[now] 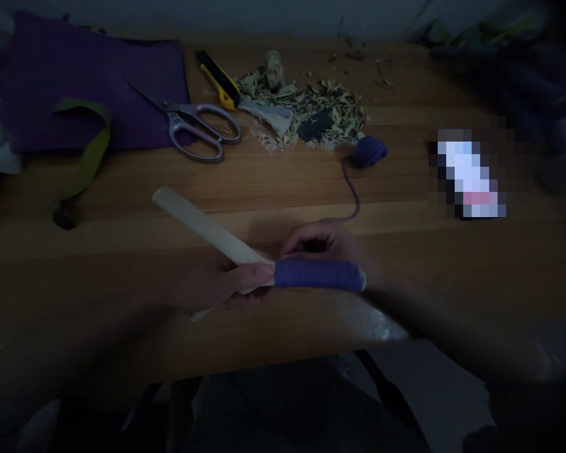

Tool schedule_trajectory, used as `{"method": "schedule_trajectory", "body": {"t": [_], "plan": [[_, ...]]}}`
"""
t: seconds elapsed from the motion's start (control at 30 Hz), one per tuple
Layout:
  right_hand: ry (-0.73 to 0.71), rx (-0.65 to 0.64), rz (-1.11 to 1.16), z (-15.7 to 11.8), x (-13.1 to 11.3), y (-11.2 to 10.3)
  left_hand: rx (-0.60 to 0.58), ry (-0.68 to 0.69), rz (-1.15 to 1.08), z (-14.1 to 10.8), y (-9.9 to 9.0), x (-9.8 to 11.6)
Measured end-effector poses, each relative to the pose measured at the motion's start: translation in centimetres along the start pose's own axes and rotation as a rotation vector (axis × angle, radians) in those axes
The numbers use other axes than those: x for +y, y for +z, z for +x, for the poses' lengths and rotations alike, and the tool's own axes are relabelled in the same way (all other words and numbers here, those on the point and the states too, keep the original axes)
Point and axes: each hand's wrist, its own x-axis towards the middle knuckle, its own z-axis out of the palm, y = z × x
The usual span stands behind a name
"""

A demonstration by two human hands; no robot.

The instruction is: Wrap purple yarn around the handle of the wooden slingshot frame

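Note:
Pale, flat wooden strips are gripped in my left hand, its thumb pressing on them where they cross. One strip slants up to the left; a short pale end shows below the hand. To the right of the thumb, the strips' other part is covered in a tight purple yarn wrapping, with a pale tip at its end. My right hand is just behind the wrapping, fingers curled in a pinch. Purple yarn runs into it from a small ball; the fingertips are partly hidden.
Scissors lie partly on purple sheets at the back left, near a green ribbon-like strip. A yellow-black utility knife rests beside a pile of dry shavings. A blurred-out phone-like object lies right.

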Motion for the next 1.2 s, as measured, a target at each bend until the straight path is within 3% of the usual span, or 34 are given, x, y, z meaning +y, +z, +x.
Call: {"method": "schedule_trajectory", "body": {"t": [0.17, 0.37, 0.47, 0.7, 0.83, 1.0, 1.2], "plan": [[0.044, -0.148, -0.179, 0.2, -1.1, -0.2, 0.035, -0.003, 0.321, -0.2, 0.2, 1.1], [0.025, -0.107, -0.246, -0.7, -2.4, -0.5, 0.116, -0.103, 0.392, -0.2, 0.4, 1.5], [-0.089, -0.086, -0.392, -1.2, -3.0, -0.5, 0.119, -0.171, 0.28, -0.2, 0.5, 1.5], [-0.573, -0.097, -0.977, -2.1, -2.7, -0.4, 0.173, -0.18, 0.173, 0.1, 0.7, 0.7], [-0.815, -0.023, -1.184, -2.3, -2.0, -0.4, 0.2, -0.097, 0.091, 0.3, 0.9, -0.1], [-0.931, 0.009, -1.294, -2.3, -1.8, -0.2, 0.268, -0.125, -0.063, 0.7, 1.3, -0.7], [-0.979, 0.051, -1.341, -2.0, -2.0, 0.5, 0.307, -0.014, -0.151, 1.1, 1.7, -1.2]]}}
